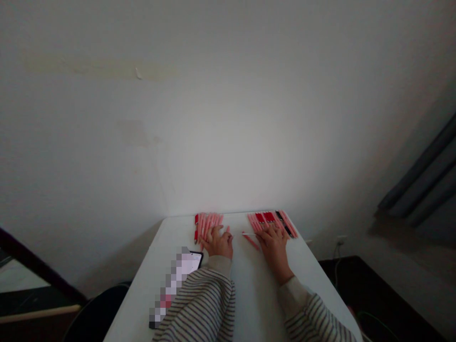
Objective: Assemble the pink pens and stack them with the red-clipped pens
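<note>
My left hand (218,243) is at the left group of pink pens (205,224), its fingers bent over the near ends. Between its forefinger and thumb a short pink pen part (228,229) sticks up; the rest of it is hidden. My right hand (273,244) lies by the right group of pink pens (253,221), pinching a thin white stick (248,233) like a pen refill, which points left. Below the stick, a pink pen barrel (251,242) rests on the table, slanting toward my right hand. Red and black parts show among the pens on both sides.
The white table (249,285) stands against a pale wall (228,118). A phone (195,260), partly blurred out, lies left of my left forearm. A dark round seat (96,313) is at the lower left, a grey curtain (423,180) at the right.
</note>
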`<action>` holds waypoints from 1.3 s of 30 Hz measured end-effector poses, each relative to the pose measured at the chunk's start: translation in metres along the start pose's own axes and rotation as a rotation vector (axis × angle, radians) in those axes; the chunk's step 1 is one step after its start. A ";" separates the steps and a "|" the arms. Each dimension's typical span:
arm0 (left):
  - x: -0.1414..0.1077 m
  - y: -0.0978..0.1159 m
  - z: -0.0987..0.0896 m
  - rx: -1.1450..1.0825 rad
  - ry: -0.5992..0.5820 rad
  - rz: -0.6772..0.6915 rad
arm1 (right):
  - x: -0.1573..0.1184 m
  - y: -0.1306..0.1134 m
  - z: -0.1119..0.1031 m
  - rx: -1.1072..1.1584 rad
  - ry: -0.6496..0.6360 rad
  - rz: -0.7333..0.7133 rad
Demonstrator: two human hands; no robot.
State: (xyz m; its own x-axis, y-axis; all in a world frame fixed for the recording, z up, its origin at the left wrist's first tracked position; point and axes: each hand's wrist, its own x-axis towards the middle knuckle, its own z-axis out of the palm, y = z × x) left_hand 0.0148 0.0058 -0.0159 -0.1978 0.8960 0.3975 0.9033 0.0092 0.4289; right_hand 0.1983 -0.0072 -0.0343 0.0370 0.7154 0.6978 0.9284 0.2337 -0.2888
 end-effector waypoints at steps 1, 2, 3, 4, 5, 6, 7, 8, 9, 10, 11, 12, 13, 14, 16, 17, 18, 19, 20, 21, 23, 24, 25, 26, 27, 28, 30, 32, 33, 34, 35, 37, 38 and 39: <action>0.000 -0.001 0.001 -0.013 0.015 0.002 | 0.000 0.000 0.000 -0.004 -0.004 0.000; 0.000 -0.001 0.001 -0.025 0.030 0.007 | 0.000 0.000 0.000 -0.006 -0.009 -0.001; 0.000 -0.002 0.002 -0.036 0.045 0.012 | 0.000 0.000 0.000 -0.005 -0.015 -0.004; -0.001 -0.002 0.002 -0.046 0.059 0.018 | 0.000 0.000 0.000 -0.002 -0.020 -0.006; -0.001 -0.002 0.002 -0.055 0.071 0.023 | 0.000 0.001 0.000 0.002 -0.023 -0.008; -0.001 -0.003 0.002 -0.062 0.080 0.028 | 0.000 0.001 0.000 0.005 -0.025 -0.010; -0.001 -0.003 0.002 -0.069 0.086 0.031 | 0.000 0.001 0.000 0.007 -0.026 -0.010; -0.001 -0.002 0.002 -0.076 0.088 0.034 | 0.000 0.000 0.000 0.009 -0.027 -0.007; -0.002 -0.002 0.001 -0.082 0.086 0.034 | 0.000 0.000 0.000 0.010 -0.027 -0.003; -0.002 -0.002 0.000 -0.085 0.079 0.033 | 0.000 0.000 -0.001 0.011 -0.027 -0.001; -0.002 -0.002 -0.001 -0.086 0.067 0.031 | 0.000 -0.001 -0.001 0.011 -0.027 -0.001; -0.001 -0.002 -0.001 -0.085 0.053 0.027 | 0.000 -0.001 -0.002 0.009 -0.025 -0.001; -0.001 -0.002 -0.002 -0.082 0.037 0.020 | 0.000 -0.002 -0.002 0.008 -0.024 -0.002; -0.001 -0.001 -0.003 -0.078 0.022 0.013 | 0.000 -0.002 -0.002 0.008 -0.025 -0.004; -0.001 0.000 -0.005 -0.069 0.001 -0.003 | 0.000 -0.003 -0.003 0.011 -0.025 -0.004; -0.001 0.000 -0.006 -0.063 -0.004 -0.009 | 0.000 -0.003 -0.003 0.015 -0.026 -0.007; -0.001 0.001 -0.006 -0.057 -0.006 -0.014 | 0.000 -0.003 -0.003 0.019 -0.027 -0.012; -0.001 0.001 -0.007 -0.051 -0.005 -0.018 | 0.000 -0.003 -0.003 0.023 -0.026 -0.017; -0.001 0.002 -0.007 -0.046 -0.003 -0.021 | 0.000 -0.003 -0.003 0.026 -0.025 -0.020; -0.002 0.002 -0.007 -0.043 0.000 -0.021 | 0.000 -0.003 -0.003 0.027 -0.025 -0.021; -0.002 0.003 -0.007 -0.041 0.005 -0.014 | 0.000 -0.003 -0.002 0.023 -0.028 -0.020; -0.003 0.003 -0.007 -0.043 0.007 -0.009 | 0.000 -0.003 -0.002 0.018 -0.029 -0.019; -0.003 0.003 -0.007 -0.046 0.007 -0.002 | 0.000 -0.004 -0.002 0.015 -0.032 -0.018; -0.003 0.003 -0.006 -0.051 0.004 0.003 | -0.001 -0.004 -0.002 0.012 -0.035 -0.018; -0.003 0.003 -0.006 -0.057 -0.002 0.006 | -0.001 -0.004 -0.003 0.011 -0.037 -0.019; -0.003 0.003 -0.006 -0.063 -0.013 0.007 | 0.000 -0.005 -0.003 0.009 -0.038 -0.021; -0.003 0.003 -0.005 -0.074 -0.038 0.011 | 0.000 -0.006 -0.004 0.007 -0.038 -0.030; -0.003 0.003 -0.005 -0.084 -0.051 0.022 | 0.000 -0.007 -0.006 0.008 -0.037 -0.046; -0.003 0.003 -0.005 -0.089 -0.050 0.032 | 0.000 -0.008 -0.007 0.011 -0.039 -0.054; -0.003 0.003 -0.005 -0.094 -0.045 0.044 | 0.001 -0.008 -0.008 0.015 -0.042 -0.059; -0.004 0.003 -0.005 -0.098 -0.038 0.055 | 0.001 -0.009 -0.009 0.022 -0.047 -0.063; -0.004 0.002 -0.004 -0.105 -0.026 0.069 | 0.001 -0.009 -0.009 0.039 -0.063 -0.065; -0.004 0.002 -0.004 -0.107 -0.024 0.072 | 0.001 -0.009 -0.009 0.048 -0.068 -0.064; -0.004 0.002 -0.004 -0.110 -0.023 0.072 | 0.001 -0.009 -0.009 0.055 -0.071 -0.064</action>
State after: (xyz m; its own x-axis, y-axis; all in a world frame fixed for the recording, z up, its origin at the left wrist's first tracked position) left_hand 0.0164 0.0004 -0.0135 -0.1240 0.9025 0.4123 0.8673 -0.1033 0.4869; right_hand 0.1935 -0.0143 -0.0256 -0.0502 0.7424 0.6680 0.9063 0.3149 -0.2818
